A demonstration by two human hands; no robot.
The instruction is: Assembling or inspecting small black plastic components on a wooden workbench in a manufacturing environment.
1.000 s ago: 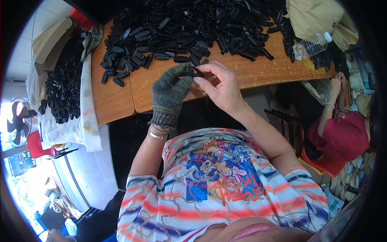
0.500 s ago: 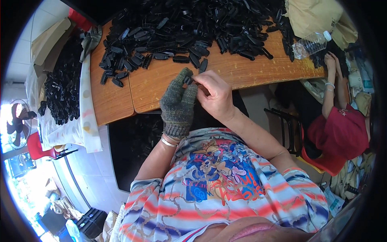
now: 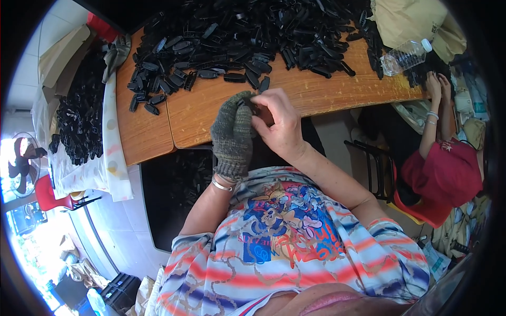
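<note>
Pinching a small black part point(image 3: 254, 107) between gloved left hand point(image 3: 232, 134) and bare right hand point(image 3: 279, 125), both grips clamped on it just above the table point(image 3: 211, 113) edge, the person did well to keep it steady, pile point(image 3: 247, 37) beyond.

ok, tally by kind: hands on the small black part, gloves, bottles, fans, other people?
Hands on the black part: 2, left hand and right hand
Gloves: 1, on the left
Plastic bottle: 1
Fan: 1
Other person: 1
Total: 6
</note>
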